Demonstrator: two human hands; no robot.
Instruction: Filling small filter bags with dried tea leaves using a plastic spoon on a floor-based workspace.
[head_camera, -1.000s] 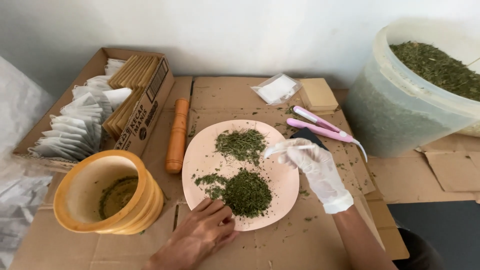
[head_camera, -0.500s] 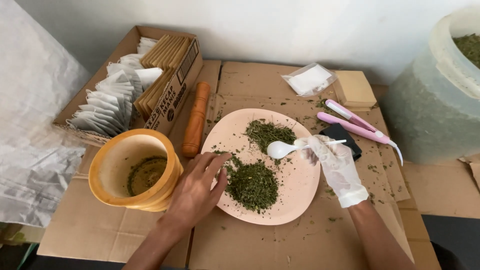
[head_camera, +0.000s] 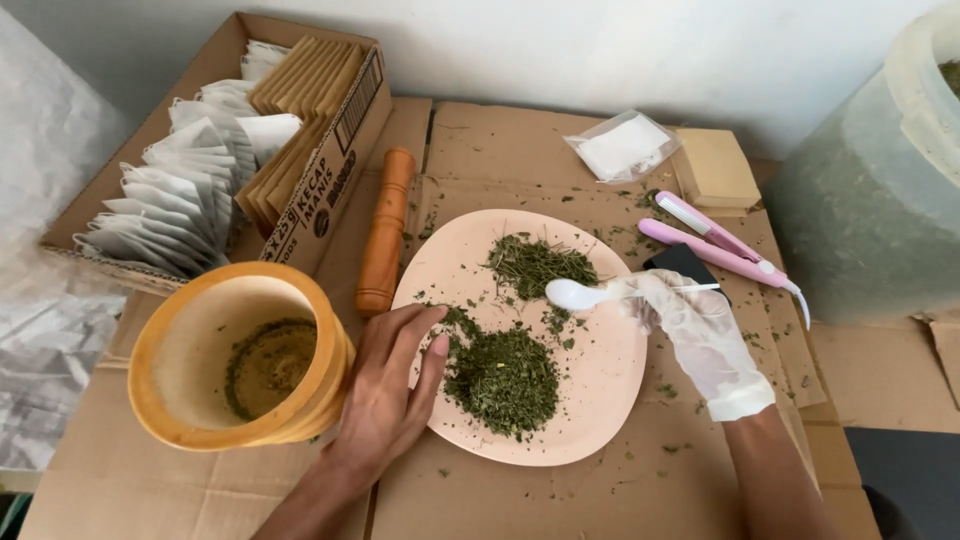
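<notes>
Box: a cardboard box (head_camera: 330, 120) stands far left, packed with white paper pouches (head_camera: 160, 215) and tan sachets (head_camera: 300, 100).
Mortar: a yellow wooden mortar (head_camera: 240, 365) sits near left, a thin layer of ground green herb in its bottom, just left of the bare hand.
Pestle: an orange wooden pestle (head_camera: 385, 232) lies flat between box and plate.
Left hand: the bare left hand (head_camera: 385, 400) lies open, palm down, fingers spread over the plate's left rim, fingertips touching the edge of the near herb pile.
Plate: a pale pink plate (head_camera: 600, 400) rests on cardboard between both hands.
Herbs: the dried green herbs (head_camera: 503, 380) lie in two heaps on the plate, the bigger near heap just right of the left fingers, the smaller far heap beside the spoon bowl.
Spoon: a white plastic spoon (head_camera: 580, 294) hovers level over the plate, bowl pointing left.
Right hand: the gloved right hand (head_camera: 695, 330) pinches the spoon's handle at the plate's right edge.
Far right: a pink clamp-shaped tool (head_camera: 715, 245), a small clear bag (head_camera: 622, 146), a tan block (head_camera: 718, 168), and a big translucent bucket (head_camera: 860, 200).
</notes>
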